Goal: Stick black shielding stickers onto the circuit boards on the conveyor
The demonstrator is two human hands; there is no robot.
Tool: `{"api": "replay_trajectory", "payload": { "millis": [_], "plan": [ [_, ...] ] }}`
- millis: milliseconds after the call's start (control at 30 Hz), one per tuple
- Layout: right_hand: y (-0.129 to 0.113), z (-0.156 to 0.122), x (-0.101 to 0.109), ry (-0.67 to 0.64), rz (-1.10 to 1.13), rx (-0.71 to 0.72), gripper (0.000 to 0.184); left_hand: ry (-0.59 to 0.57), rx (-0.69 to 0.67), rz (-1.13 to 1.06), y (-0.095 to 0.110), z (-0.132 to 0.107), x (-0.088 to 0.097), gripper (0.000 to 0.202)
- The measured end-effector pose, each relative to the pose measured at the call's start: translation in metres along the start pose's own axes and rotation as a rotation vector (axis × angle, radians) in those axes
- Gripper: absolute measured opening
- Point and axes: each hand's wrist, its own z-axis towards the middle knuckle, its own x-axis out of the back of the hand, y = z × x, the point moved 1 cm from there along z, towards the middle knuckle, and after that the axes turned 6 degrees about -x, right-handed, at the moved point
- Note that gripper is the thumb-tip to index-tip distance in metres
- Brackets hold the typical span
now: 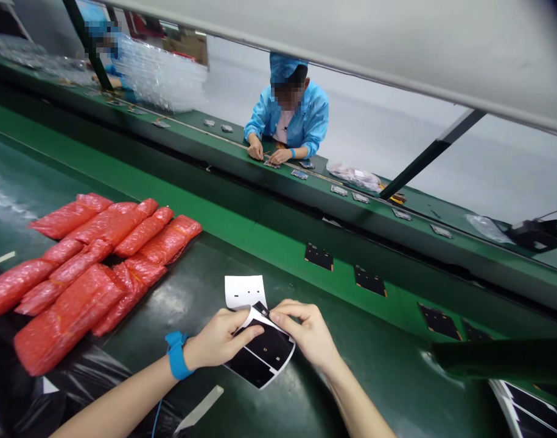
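Low in the middle of the view, a white backing sheet with black stickers (263,348) is held bent over the green table. My left hand (223,337), with a blue strap round its wrist, grips the sheet's left side between thumb and fingers. My right hand (303,328) pinches at the sheet's upper corner, where a small black piece shows at the fingertips. Whether that piece is lifted off the backing I cannot tell. Just behind my hands lies a white sheet (244,291) with a few small black marks.
Red bubble-wrapped bundles (72,316) are piled at the left, near black plastic (100,383). Black panels (370,280) lie along the green conveyor (278,249). More sticker sheets (534,407) sit at the lower right. Across the line, a co-worker in blue (287,115) handles small boards.
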Motion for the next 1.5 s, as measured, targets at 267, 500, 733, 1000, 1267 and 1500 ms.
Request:
{"api": "replay_trajectory", "payload": {
  "millis": [267,500,733,1000,1267,1500],
  "plan": [
    [0.013,0.014,0.006,0.669,0.085,0.041,0.026,0.236,0.137,0.001,-0.004,0.000,0.001,0.058],
    [-0.031,0.016,-0.030,0.580,-0.068,0.444,0.012,0.315,0.053,0.140,-0.008,-0.002,0.005,0.036],
    [-0.029,-0.006,-0.025,0.439,-0.370,0.673,0.031,0.439,0.086,0.197,-0.011,0.002,0.021,0.041],
    [0.032,-0.064,-0.023,-0.073,-0.792,0.554,0.032,0.479,0.129,0.185,-0.019,-0.004,0.033,0.050],
    [0.005,-0.066,0.061,0.122,-0.928,0.636,0.036,0.230,0.025,0.336,0.008,0.002,0.032,0.045],
    [-0.131,-0.016,0.051,-0.018,-1.121,0.799,0.033,-0.322,-0.089,0.686,0.055,0.004,0.021,0.043]
  ]
}}
